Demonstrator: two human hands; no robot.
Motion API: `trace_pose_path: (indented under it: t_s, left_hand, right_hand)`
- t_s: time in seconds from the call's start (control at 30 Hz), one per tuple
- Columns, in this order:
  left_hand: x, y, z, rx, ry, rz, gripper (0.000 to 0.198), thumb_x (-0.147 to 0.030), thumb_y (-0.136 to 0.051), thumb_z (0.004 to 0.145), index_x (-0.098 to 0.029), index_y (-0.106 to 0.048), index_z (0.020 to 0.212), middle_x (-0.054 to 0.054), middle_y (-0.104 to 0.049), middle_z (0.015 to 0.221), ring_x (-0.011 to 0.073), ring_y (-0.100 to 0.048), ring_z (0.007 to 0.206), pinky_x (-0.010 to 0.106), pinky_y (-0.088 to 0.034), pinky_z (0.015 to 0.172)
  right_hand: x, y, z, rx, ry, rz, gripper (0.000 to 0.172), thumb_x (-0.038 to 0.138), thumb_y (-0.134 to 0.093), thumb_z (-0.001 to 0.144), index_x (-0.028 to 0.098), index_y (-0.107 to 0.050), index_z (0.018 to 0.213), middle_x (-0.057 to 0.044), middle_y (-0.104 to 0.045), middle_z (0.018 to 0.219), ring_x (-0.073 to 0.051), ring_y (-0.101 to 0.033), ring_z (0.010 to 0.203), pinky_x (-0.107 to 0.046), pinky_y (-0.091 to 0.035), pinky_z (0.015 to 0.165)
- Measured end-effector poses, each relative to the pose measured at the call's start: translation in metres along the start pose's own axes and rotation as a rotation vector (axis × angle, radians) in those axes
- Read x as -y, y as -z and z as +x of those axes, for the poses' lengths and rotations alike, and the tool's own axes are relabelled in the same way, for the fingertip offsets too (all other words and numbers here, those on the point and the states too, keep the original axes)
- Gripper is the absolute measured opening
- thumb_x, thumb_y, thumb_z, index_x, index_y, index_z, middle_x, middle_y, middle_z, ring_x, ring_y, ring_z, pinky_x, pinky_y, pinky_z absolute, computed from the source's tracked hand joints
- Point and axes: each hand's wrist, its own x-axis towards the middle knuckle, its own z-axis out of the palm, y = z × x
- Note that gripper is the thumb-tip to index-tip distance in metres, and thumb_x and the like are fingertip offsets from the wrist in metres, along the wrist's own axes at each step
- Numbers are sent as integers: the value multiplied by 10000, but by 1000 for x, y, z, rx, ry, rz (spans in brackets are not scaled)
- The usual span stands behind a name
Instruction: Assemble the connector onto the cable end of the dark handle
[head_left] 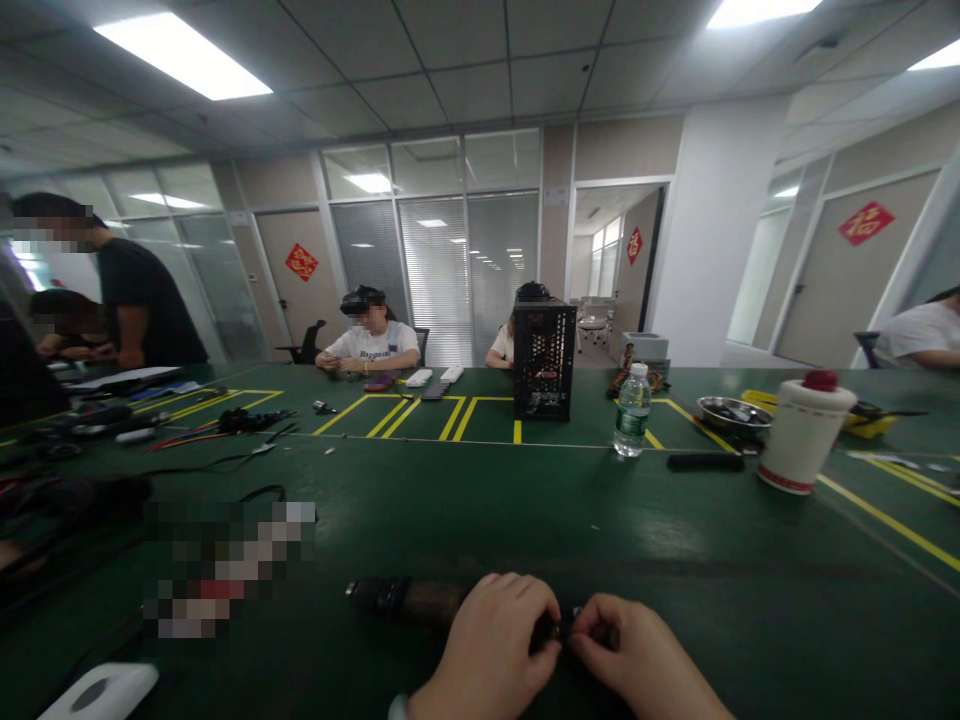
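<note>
- Green worktop (450,500) is marked with yellow tape lines (490,399); its near side is occupied by two bare hands at close work.
- A dark tool-like object (431,603), brownish along the middle, is laid just left of the hands; its metallic tip is pointed left; its other end is hidden by the left hand (495,640).
- Left grip: thumb and forefinger are brought together on a small dark part (564,632); right hand (637,645): the same part is pinched by its fingertips from the opposite side.
- The part is placed between the two hands, low over the worktop; whether it is attached to the dark object cannot be told.
- Progress, as judged: the part is already taken up and fine handling is under way; it is not yet released; whether it is being joined or separated cannot be told, most of it being covered by fingers.
- Farther off, a black computer case (545,360), a water bottle (632,420) and a metal bowl (731,430) are left untouched by these hands.
</note>
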Motion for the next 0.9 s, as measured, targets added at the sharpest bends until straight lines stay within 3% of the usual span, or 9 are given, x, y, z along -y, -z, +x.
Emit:
trace_pose_path:
  t_s: [0.9]
  left_hand:
    - [4,-2,2,24,-38,16,223,-135,-622,760,-246,-583,950,-35,-635,953,205,-561,898,336,-348,788]
  right_hand:
    - [0,2,2,-1,12,3,97,144,-638,788,171,-724,751,-5,-732,713,-155,-660,655,-177,-426,560]
